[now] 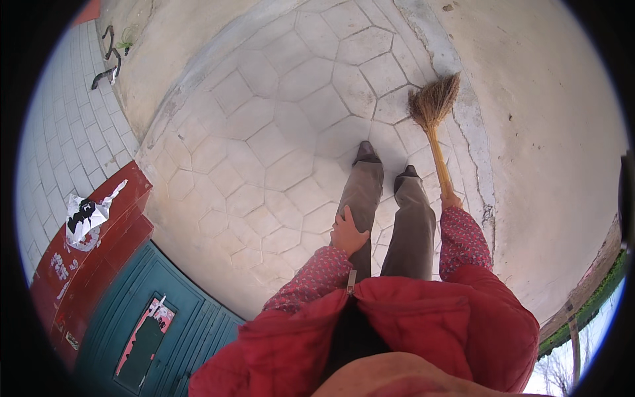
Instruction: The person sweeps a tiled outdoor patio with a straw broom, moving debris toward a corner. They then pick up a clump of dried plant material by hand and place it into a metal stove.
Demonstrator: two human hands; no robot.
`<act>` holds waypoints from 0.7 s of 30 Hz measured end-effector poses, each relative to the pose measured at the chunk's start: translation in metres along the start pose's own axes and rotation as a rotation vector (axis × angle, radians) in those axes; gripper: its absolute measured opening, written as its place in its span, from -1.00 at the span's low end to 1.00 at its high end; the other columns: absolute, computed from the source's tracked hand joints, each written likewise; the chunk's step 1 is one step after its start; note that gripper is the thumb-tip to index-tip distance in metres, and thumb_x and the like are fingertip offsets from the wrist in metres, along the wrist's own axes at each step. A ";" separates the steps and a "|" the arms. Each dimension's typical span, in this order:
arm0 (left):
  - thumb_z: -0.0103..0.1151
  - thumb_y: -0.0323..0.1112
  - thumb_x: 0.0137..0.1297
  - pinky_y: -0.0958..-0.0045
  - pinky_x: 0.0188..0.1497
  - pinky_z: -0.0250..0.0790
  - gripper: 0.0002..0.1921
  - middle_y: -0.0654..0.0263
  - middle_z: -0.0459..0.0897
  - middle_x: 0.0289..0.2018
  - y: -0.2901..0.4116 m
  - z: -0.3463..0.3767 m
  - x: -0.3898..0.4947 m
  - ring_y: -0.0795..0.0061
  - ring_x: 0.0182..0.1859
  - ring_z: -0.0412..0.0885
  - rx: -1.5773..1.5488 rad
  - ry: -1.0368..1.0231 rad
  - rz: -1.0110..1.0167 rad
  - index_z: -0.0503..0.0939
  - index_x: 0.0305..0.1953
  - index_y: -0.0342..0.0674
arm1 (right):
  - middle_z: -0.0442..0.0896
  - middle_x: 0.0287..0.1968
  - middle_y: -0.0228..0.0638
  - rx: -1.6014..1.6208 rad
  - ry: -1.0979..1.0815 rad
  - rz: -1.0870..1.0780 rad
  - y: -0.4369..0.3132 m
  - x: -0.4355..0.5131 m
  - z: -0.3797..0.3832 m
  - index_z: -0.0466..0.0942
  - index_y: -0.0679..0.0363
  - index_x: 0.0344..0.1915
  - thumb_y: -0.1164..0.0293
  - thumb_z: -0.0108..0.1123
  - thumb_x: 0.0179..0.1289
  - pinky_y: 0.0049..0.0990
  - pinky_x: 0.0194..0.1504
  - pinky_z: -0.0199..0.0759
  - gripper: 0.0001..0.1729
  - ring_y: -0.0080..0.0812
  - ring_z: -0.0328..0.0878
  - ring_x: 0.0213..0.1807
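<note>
My right hand point(451, 200) is closed around the handle end of a straw hand broom point(436, 144). The broom's fanned brown bristles point away from me, over the edge of the patterned paving point(297, 114), beside a cracked concrete strip; whether they touch the ground I cannot tell. My left hand point(349, 233) rests on my left trouser leg near the knee, fingers spread, holding nothing. Both my feet, in dark shoes point(367, 152), stand on the paving, to the left of the broom.
At the lower left are a teal metal door point(173, 317) and a red wall point(109, 213) with torn paper on it. Beyond lies a white-tiled surface point(74, 119) with black bent metal pieces point(111, 64) at its edge. Smooth concrete point(550, 149) stretches to the right, with greenery past it.
</note>
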State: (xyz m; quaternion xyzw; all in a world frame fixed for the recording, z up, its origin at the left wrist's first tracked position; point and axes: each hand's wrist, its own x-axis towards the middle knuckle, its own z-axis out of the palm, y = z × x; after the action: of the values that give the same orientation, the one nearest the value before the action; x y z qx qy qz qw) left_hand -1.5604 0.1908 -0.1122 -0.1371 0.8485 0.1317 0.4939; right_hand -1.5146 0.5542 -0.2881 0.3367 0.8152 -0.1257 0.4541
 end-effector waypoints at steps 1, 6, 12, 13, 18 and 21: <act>0.36 0.00 -0.10 0.00 -0.04 0.40 0.04 -0.12 0.28 0.07 0.005 -0.004 0.004 -0.16 0.02 0.43 0.011 0.006 0.003 -0.02 0.36 -0.23 | 0.64 -0.26 0.02 -0.073 0.028 0.105 0.038 0.016 -0.002 0.22 -0.42 0.27 0.01 0.07 0.18 -0.04 -0.24 0.50 -0.38 0.09 0.61 -0.25; 0.33 -0.01 -0.08 -0.01 -0.04 0.42 0.02 -0.16 0.29 0.09 0.042 -0.027 0.031 -0.17 0.04 0.44 0.044 0.041 0.003 -0.04 0.35 -0.24 | 0.64 -0.31 -0.03 0.430 0.197 0.358 0.088 0.069 -0.056 0.34 -0.27 0.21 0.05 0.08 0.18 -0.08 -0.40 0.52 -0.45 0.01 0.63 -0.31; 0.35 0.01 -0.10 0.00 -0.01 0.40 0.04 -0.12 0.27 0.08 0.108 -0.037 0.066 -0.19 0.06 0.40 -0.012 0.049 -0.012 -0.02 0.36 -0.21 | 0.61 -0.48 0.09 0.410 0.202 -0.242 -0.062 0.021 -0.110 0.08 -0.23 0.40 0.10 0.05 0.30 -0.10 -0.49 0.50 -0.31 0.05 0.60 -0.50; 0.35 0.01 -0.10 0.00 -0.01 0.40 0.04 -0.13 0.26 0.09 0.120 -0.037 0.071 -0.19 0.06 0.40 -0.001 0.066 -0.012 -0.02 0.36 -0.21 | 0.60 -0.48 0.13 0.261 0.192 -0.348 -0.094 0.021 -0.123 0.06 -0.31 0.40 0.08 0.02 0.32 -0.01 -0.38 0.47 -0.32 0.11 0.59 -0.44; 0.34 0.01 -0.08 -0.03 0.01 0.38 0.02 -0.14 0.24 0.13 0.165 -0.031 0.075 -0.19 0.09 0.38 0.016 0.046 -0.031 -0.01 0.36 -0.20 | 0.63 -0.43 -0.11 -0.196 0.035 -0.819 -0.276 0.090 -0.178 0.26 -0.29 0.25 0.13 0.00 0.30 -0.05 -0.34 0.46 -0.49 -0.02 0.60 -0.36; 0.34 0.01 -0.07 -0.03 0.01 0.37 0.00 -0.14 0.24 0.13 0.179 -0.036 0.076 -0.19 0.10 0.37 0.065 0.048 -0.027 0.01 0.35 -0.18 | 0.64 -0.43 -0.15 -0.070 0.011 -1.074 -0.336 0.142 -0.194 0.33 -0.24 0.18 0.16 0.00 0.28 -0.07 -0.33 0.47 -0.55 -0.03 0.61 -0.35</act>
State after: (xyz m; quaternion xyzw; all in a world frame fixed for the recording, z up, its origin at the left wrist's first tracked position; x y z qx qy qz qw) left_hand -1.6899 0.3362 -0.1460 -0.1354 0.8620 0.0941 0.4794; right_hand -1.9162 0.4664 -0.3314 -0.1423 0.8788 -0.3112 0.3325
